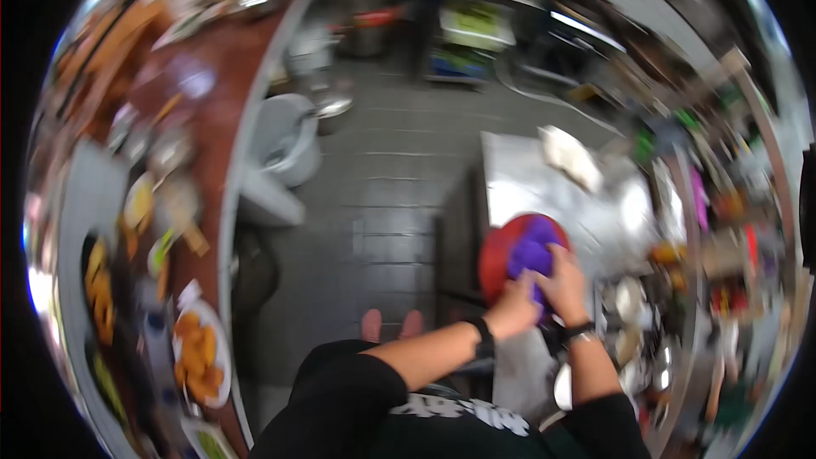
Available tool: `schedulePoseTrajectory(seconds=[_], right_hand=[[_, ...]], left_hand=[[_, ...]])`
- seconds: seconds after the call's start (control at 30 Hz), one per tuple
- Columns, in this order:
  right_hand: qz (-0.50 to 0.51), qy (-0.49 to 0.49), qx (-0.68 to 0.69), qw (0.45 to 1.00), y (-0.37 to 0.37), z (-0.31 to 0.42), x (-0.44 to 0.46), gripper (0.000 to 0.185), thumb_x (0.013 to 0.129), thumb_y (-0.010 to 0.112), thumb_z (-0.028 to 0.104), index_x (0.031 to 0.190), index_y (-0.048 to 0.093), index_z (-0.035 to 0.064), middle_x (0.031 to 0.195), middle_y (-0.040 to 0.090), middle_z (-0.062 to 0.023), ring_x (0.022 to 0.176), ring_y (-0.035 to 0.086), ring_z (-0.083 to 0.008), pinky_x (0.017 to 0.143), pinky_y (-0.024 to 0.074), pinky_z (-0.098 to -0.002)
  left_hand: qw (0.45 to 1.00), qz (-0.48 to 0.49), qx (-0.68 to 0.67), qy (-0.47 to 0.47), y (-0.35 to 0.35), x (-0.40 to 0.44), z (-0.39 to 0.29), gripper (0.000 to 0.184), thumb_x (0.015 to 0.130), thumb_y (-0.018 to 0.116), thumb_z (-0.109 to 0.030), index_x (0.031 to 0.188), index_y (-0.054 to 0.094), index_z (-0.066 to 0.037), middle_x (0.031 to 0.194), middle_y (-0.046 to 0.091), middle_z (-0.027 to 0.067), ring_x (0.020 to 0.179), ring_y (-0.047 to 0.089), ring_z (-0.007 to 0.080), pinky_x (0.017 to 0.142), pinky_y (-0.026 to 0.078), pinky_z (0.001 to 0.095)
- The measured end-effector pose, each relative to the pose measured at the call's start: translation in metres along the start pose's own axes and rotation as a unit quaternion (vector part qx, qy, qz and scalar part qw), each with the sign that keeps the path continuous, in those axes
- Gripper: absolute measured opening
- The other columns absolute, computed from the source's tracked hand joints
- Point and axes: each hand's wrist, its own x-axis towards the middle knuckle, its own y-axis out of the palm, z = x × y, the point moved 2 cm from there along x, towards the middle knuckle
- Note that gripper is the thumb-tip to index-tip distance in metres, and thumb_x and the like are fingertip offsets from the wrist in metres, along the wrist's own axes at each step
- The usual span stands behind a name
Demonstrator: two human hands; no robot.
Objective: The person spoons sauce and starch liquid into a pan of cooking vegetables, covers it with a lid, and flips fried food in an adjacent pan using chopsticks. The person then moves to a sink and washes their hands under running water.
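Note:
A bunched purple cloth (531, 248) lies over a round red basin or lid (495, 265) at the near left corner of a metal worktop (518, 178). My left hand (517, 306) is closed on the lower part of the cloth. Higher and to the right, my right hand (563, 283) grips the same cloth, close beside the left. Motion blur hides the exact finger positions, and I cannot tell whether the red thing is hollow.
On the left, a long brown counter (217, 93) carries plates, including a white plate (223, 348) of orange-brown food. A grey bin (293, 140) stands beside it. A white cloth (569, 157) lies on the metal worktop. Bowls and containers (629, 297) crowd the right side.

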Motion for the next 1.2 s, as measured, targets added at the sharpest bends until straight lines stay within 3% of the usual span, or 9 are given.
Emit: schedulePoseTrajectory(seconds=[0.07, 0.13, 0.2, 0.43, 0.53, 0.6, 0.77, 0.9, 1.2], right_hand=[[-0.008, -0.077, 0.035, 0.996, -0.028, 0.027, 0.004, 0.057, 0.067, 0.073, 0.022, 0.118, 0.052, 0.0062, 0.111, 0.058, -0.0172, 0.103, 0.055, -0.0354, 0.087, 0.0445, -0.0412], [-0.023, -0.122, 0.072, 0.99, -0.037, 0.049, 0.008, 0.057, 0.066, 0.073, 0.015, 0.118, 0.051, 0.0066, 0.11, 0.058, -0.0172, 0.102, 0.054, -0.037, 0.088, 0.0435, -0.0404], [-0.016, -0.127, 0.04, 0.991, -0.049, 0.093, 0.009, 0.059, 0.061, 0.071, 0.01, 0.116, 0.051, 0.008, 0.108, 0.057, -0.0162, 0.1, 0.053, -0.0377, 0.087, 0.0431, -0.0416], [-0.042, -0.405, 0.113, 0.906, -0.096, 0.342, -0.045, 0.053, 0.062, 0.069, 0.009, 0.112, 0.051, 0.005, 0.103, 0.055, -0.0163, 0.098, 0.053, -0.0374, 0.084, 0.0438, -0.041], [-0.031, -0.518, 0.132, 0.844, -0.119, 0.471, -0.106, 0.05, 0.063, 0.069, 0.012, 0.11, 0.053, 0.0063, 0.1, 0.056, -0.0168, 0.093, 0.055, -0.0382, 0.08, 0.0459, -0.0413], [-0.024, -0.587, 0.13, 0.799, -0.132, 0.554, -0.154, 0.05, 0.063, 0.069, 0.015, 0.11, 0.053, 0.0075, 0.098, 0.057, -0.0171, 0.091, 0.056, -0.0385, 0.079, 0.0466, -0.0415], [-0.005, -0.749, 0.153, 0.644, -0.121, 0.729, -0.259, 0.046, 0.067, 0.068, 0.025, 0.109, 0.055, 0.0102, 0.096, 0.059, -0.0177, 0.089, 0.058, -0.0368, 0.077, 0.0471, -0.0426], [0.021, -0.819, 0.146, 0.554, -0.085, 0.838, -0.341, 0.046, 0.07, 0.066, 0.033, 0.109, 0.057, 0.0099, 0.089, 0.062, -0.0202, 0.086, 0.059, -0.0378, 0.076, 0.0479, -0.0441], [0.102, -0.812, 0.054, 0.572, 0.021, 0.977, -0.472, 0.049, 0.069, 0.066, 0.034, 0.111, 0.057, 0.0114, 0.096, 0.063, -0.0193, 0.093, 0.059, -0.0367, 0.083, 0.0465, -0.0431]], left_hand=[[0.992, -0.073, 0.066, 0.075, 0.009, -0.009, -0.001, 0.049, 0.073, 0.055, -0.008, 0.119, 0.041, 0.001, 0.1, 0.055, 0.0307, 0.097, 0.054, 0.044, 0.08, 0.045, 0.0501], [0.999, -0.022, 0.036, -0.032, -0.022, -0.033, -0.046, 0.067, 0.073, 0.059, -0.009, 0.131, 0.029, 0.003, 0.113, 0.046, 0.0346, 0.105, 0.05, 0.0463, 0.085, 0.044, 0.0475], [0.996, -0.061, 0.059, -0.01, -0.046, -0.053, -0.061, 0.075, 0.077, 0.059, -0.011, 0.138, 0.018, 0.008, 0.122, 0.039, 0.0343, 0.111, 0.047, 0.0438, 0.097, 0.039, 0.042], [0.97, -0.207, 0.058, 0.116, -0.221, -0.244, -0.127, 0.064, 0.082, 0.059, -0.016, 0.131, 0.029, 0.011, 0.116, 0.046, 0.0308, 0.109, 0.049, 0.0413, 0.094, 0.04, 0.0411], [0.923, -0.334, 0.068, 0.179, -0.278, -0.365, -0.146, 0.065, 0.082, 0.061, -0.019, 0.131, 0.03, 0.01, 0.112, 0.048, 0.0309, 0.109, 0.049, 0.0407, 0.095, 0.04, 0.0405], [0.895, -0.392, -0.027, 0.213, -0.305, -0.443, -0.152, 0.063, 0.086, 0.06, -0.01, 0.134, 0.024, 0.01, 0.12, 0.042, 0.0251, 0.108, 0.055, 0.0315, 0.086, 0.052, 0.0348], [0.767, -0.529, -0.111, 0.346, -0.352, -0.603, -0.147, 0.065, 0.089, 0.054, 0.001, 0.139, 0.014, 0.007, 0.128, 0.041, 0.0178, 0.115, 0.05, 0.0226, 0.091, 0.047, 0.0311], [0.674, -0.639, -0.11, 0.355, -0.398, -0.678, -0.113, 0.065, 0.09, 0.052, 0.0, 0.141, 0.012, 0.006, 0.12, 0.049, 0.0151, 0.108, 0.051, 0.0159, 0.089, 0.045, 0.027], [0.541, -0.767, -0.108, 0.329, -0.478, -0.796, -0.042, 0.053, 0.09, 0.051, -0.004, 0.136, 0.026, 0.007, 0.12, 0.051, 0.013, 0.105, 0.053, 0.0135, 0.088, 0.045, 0.0251]])
